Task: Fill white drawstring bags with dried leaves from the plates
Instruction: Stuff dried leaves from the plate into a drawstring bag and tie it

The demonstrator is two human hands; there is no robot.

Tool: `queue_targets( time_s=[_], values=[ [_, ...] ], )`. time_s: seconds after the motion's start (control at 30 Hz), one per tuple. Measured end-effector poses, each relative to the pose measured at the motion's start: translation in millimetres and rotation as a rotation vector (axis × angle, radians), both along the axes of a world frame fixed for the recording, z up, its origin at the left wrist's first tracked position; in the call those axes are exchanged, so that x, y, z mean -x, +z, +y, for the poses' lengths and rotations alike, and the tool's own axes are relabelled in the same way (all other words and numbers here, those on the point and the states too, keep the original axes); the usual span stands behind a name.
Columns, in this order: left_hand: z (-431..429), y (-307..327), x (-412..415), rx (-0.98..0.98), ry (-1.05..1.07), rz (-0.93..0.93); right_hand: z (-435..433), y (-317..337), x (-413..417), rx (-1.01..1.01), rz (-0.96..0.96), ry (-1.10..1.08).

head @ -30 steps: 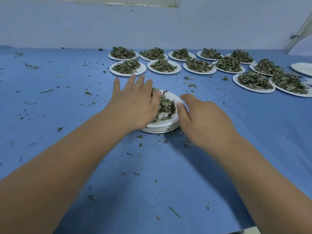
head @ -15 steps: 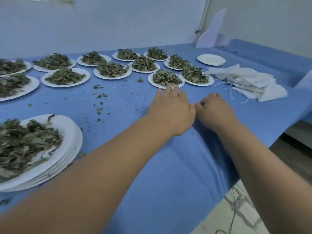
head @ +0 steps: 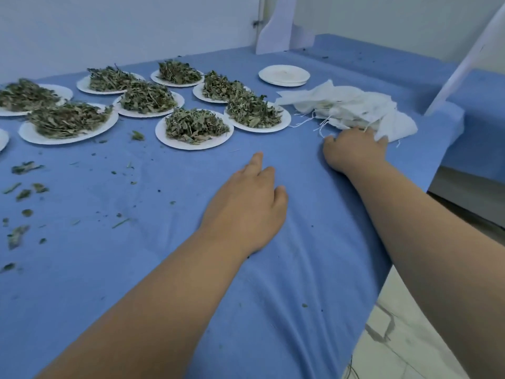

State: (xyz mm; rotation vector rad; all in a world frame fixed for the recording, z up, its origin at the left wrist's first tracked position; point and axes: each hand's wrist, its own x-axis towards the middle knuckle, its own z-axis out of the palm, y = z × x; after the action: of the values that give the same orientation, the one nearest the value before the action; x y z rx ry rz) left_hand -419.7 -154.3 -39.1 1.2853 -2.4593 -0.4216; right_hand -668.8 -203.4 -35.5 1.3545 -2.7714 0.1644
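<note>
My right hand (head: 355, 151) lies palm down at the near edge of the heap of white drawstring bags (head: 352, 105), which sits on the blue cloth (head: 164, 242) close to the table's right-hand edge. My thumb is on the cloth and my fingertips run in under the crumpled fabric, so I cannot tell whether they are pinching a bag or only touching it. A few loose drawstrings (head: 304, 121) trail out of the heap to the left. My left hand (head: 246, 209) rests palm down on the cloth nearer to me, fingers slack and slightly bent, holding nothing. The bags look flat and limp. Just left of them stands a plate (head: 273, 129) heaped with dried leaves (head: 252, 110), and beside that, nearest my left hand, a second plate (head: 213, 144) carries a similar mound. Behind and to the left more white plates (head: 30, 134) stand in two rough rows, each with its own pile of green-grey leaves, the last ones cut off by the frame's left side. Beyond the bags, set apart from the full ones, is a small stack of empty plates (head: 284, 75). Crumbs of leaf (head: 24, 194) lie scattered over the cloth on my left.
</note>
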Motion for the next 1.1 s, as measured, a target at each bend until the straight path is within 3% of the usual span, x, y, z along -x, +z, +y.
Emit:
queue_targets(
  time_s=[0.17, 0.43, 0.53, 0.6, 0.7, 0.8, 0.93, 1.1],
  values=[
    [-3, 0, 0, -0.015, 0.020, 0.055, 11, 7, -8, 0.199, 0.182, 0.150],
    [-3, 1, -3, -0.019, 0.067, 0.219, 47, 19, -68, 0.611, 0.133, 0.311],
    [0, 9, -7, -0.014, 0.067, 0.342, 66, 26, -93, 0.736, 0.197, 0.356],
    [0, 18, -16, -0.064, 0.120, 0.487, 77, 33, -119, 0.834, 0.040, 0.478],
    [6, 40, -41, -0.100, 0.177, 0.689, 87, 44, -163, 0.873, -0.514, 0.687],
    [16, 61, -85, 0.031, 0.261, 0.759, 89, 53, -208, 0.874, -0.958, 0.834],
    [35, 80, -164, 0.257, 0.455, 0.658, 86, 64, -266, 0.889, -1.077, 0.901],
    [76, 96, -241, 0.366, 0.422, 0.602, 92, 81, -336, 0.855, -1.093, 1.044]
  ],
)
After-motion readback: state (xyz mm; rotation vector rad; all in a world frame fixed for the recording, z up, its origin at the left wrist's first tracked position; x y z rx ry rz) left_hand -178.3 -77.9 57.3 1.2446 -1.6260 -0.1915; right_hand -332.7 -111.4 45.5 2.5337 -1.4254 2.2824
